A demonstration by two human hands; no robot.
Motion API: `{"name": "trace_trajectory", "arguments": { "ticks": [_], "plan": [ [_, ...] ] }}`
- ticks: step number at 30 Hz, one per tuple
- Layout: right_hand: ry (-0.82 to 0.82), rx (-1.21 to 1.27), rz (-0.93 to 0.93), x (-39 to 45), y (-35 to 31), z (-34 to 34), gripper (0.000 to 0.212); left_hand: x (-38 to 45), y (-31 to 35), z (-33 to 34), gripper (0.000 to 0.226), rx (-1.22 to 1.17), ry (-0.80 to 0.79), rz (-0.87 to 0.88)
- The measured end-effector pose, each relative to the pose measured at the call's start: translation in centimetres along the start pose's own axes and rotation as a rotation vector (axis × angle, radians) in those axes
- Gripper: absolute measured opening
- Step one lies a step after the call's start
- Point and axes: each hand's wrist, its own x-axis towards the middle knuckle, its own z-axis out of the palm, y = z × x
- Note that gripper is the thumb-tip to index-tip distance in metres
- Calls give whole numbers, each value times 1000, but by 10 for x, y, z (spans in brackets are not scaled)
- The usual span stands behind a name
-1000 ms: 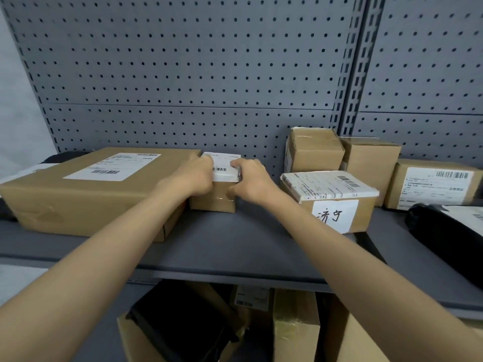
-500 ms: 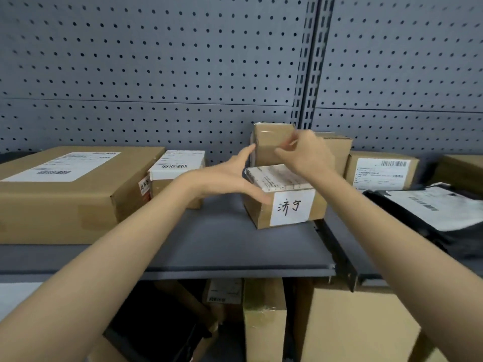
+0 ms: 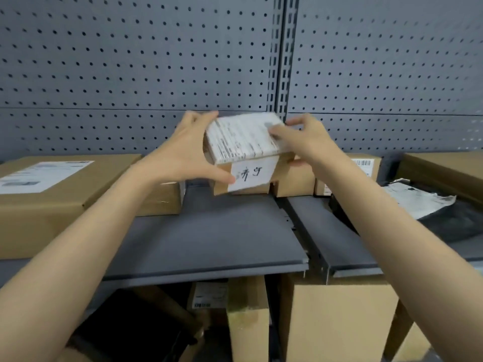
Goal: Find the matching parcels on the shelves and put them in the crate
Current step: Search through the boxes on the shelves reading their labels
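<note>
- Since half a second ago: both hands have closed on the hand-labelled parcel and brought it up off the shelf; it was sitting flat then, now it is raised and tipped, printed top toward the camera.
- Big box, far left on the shelf: untouched, shipping label up.
- Left hand: grips the parcel's left end, thumb low on the front face by the white slip, fingers behind the top edge.
- Parcel: held in the air between the hands, above the back of the shelf, in front of the pegboard. Handwritten slip faces front; print blurred, not readable.
- Right hand: holds the right end, fingertips laid over the top label.
- Brown boxes sit just behind and right of the parcel; black mailer further right.
- Step, as judged: picking and checking a candidate parcel against the wanted label.
- Next calls for: a steady two-hand hold, drawing the parcel clear of the boxes behind, then carrying it to the crate, which is not in view.
</note>
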Motion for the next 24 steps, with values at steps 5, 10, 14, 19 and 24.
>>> {"name": "trace_trajectory", "arguments": {
  "ticks": [5,10,14,19,24],
  "plan": [
    [83,205,-161,-3,-26,23,27,-15,1,-6,120,60,398,30],
    [31,347,-196,-9,-33,58,36,-33,-8,11,116,132,726,-59],
    [-139,453,-200,-14,-34,79,42,-34,-11,17,124,171,756,-199],
    [-204,399,-225,-5,-21,90,64,-30,-19,14,122,81,517,-228],
    [-225,168,-125,10,-4,100,55,-24,-32,16,71,105,306,-265]
  ]
}}
